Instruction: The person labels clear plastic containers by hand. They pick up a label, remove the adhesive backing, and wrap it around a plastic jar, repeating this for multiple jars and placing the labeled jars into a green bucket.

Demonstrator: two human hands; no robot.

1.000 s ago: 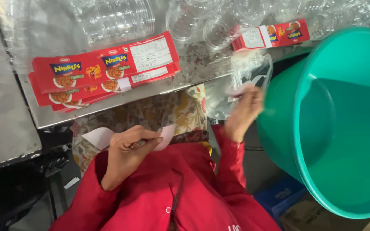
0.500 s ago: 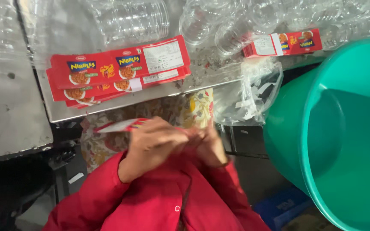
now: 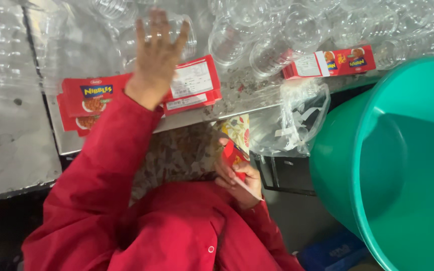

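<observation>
Above the stack of red cartons, left hand stretched forward over the metal surface, fingers spread and released, grasping nothing, pointed toward the clear plastic cups just beyond. Nearest of these cups lay straight ahead of the fingertips, partly hidden behind the hand. Stack ran long side left to right, its right end under the wrist. Down by the lap, well apart from the cups, right hand clenched round a small red carton, tilted upward. Off to the right sat another red carton among cups, a crumpled clear bag at the edge, and a big green tub.
</observation>
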